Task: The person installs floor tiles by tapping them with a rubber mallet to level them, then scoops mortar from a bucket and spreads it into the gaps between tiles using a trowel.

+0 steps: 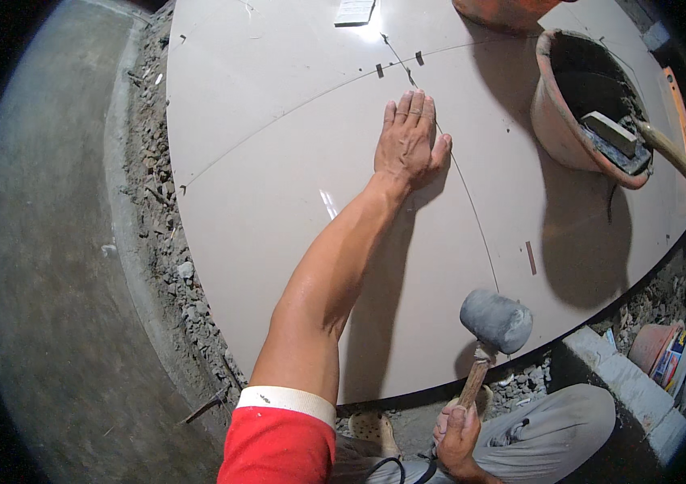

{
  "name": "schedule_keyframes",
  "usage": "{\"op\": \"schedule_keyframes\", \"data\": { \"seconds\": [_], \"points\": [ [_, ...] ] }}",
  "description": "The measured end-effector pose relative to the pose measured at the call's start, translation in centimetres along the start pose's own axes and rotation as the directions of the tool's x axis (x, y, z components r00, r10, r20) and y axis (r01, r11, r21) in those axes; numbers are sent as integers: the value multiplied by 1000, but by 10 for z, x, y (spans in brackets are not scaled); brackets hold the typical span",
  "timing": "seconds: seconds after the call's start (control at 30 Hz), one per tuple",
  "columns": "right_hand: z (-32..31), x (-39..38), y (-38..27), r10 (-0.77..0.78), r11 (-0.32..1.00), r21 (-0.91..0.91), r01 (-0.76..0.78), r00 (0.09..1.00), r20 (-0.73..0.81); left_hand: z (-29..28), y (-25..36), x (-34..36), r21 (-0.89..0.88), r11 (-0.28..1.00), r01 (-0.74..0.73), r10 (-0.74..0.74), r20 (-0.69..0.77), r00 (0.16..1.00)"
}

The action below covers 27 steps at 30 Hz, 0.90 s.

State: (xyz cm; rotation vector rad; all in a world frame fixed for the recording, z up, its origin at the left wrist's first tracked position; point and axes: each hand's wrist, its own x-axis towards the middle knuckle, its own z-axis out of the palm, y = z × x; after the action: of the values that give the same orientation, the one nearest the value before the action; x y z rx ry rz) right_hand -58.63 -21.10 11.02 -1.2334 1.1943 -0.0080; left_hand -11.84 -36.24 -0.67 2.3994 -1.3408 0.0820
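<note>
Tile (278,202) lies ahead and left of our right grip (457,440); its joint (472,199) runs away from us, leaning left. Our left grip (410,149), nearer that line, rests palm down on tile, fingers straight, thumb spread, holding nothing. Right clasps the mallet (494,323) low, head by the joint's near end.

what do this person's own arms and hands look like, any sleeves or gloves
The left arm has a red sleeve ending in a cream band with a small dark fleck; the forearm beyond it is bare. Both the left hand and the right hand are ungloved. On the right, no sleeve is in view.
</note>
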Motion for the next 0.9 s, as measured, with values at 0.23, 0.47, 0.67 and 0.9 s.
{"op": "schedule_keyframes", "data": {
  "seconds": [0.23, 0.47, 0.67, 0.9],
  "points": [
    [6, 12, -17, -17, 997, -74, 21, 998, 54, -1, 0, -2, -61, 998, 20, -21, -9, 1000],
    [7, 23, -48, -278, 935, -220, 277, 960, 30, -15, -24, -44, -77, 988, -134, 137, 40, 990],
    [17, 20, -52, -368, 793, -468, 390, 919, 141, -116, -31, -295, -8, 996, 89, -80, 367, 927],
    [101, 51, -112, -580, 383, -451, 806, 590, 562, -146, 12, -420, 169, 863, 475, -502, 189, 844]
  ]
}}
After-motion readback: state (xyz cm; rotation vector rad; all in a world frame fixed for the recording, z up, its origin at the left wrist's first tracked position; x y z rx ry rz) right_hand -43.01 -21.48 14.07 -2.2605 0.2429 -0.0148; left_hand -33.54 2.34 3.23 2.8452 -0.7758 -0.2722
